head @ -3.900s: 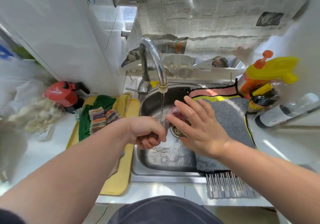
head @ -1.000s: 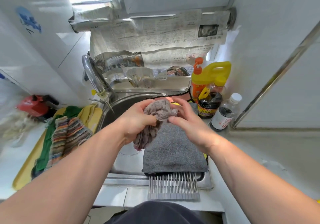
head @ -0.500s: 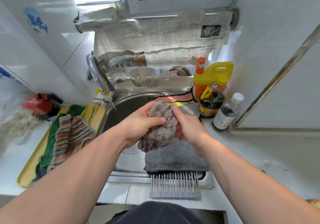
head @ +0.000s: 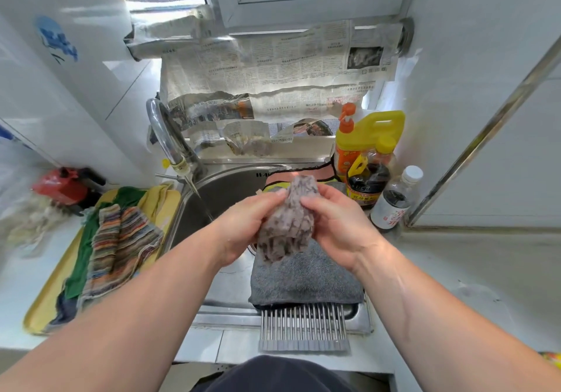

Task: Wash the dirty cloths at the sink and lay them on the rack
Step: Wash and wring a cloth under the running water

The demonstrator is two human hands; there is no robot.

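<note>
A mottled grey-brown wet cloth (head: pixel 287 224) hangs bunched between both hands above the sink (head: pixel 218 191). My left hand (head: pixel 243 224) grips its left side and my right hand (head: pixel 337 227) grips its right side near the top. Below it a grey cloth (head: pixel 306 279) lies spread on the metal roll-up rack (head: pixel 303 328) over the sink's right half. A pink cloth (head: pixel 279 177) with yellow and black edging lies behind it. Striped (head: pixel 121 242) and green (head: pixel 91 233) cloths sit on a yellow tray (head: pixel 42 309) to the left.
The tap (head: pixel 170 136) arches over the sink's left rim with a thin stream running. Yellow detergent jug (head: pixel 367 136), dark sauce bottle (head: pixel 367 188) and a clear bottle (head: pixel 394 200) stand at the right. A red object (head: pixel 63 185) sits at the far left. Newspaper (head: pixel 273 72) covers the wall.
The cloth was under the tap in the sink; both hands have lifted it above the rack. In the last second my hands have shifted their grip and bunched it upright.
</note>
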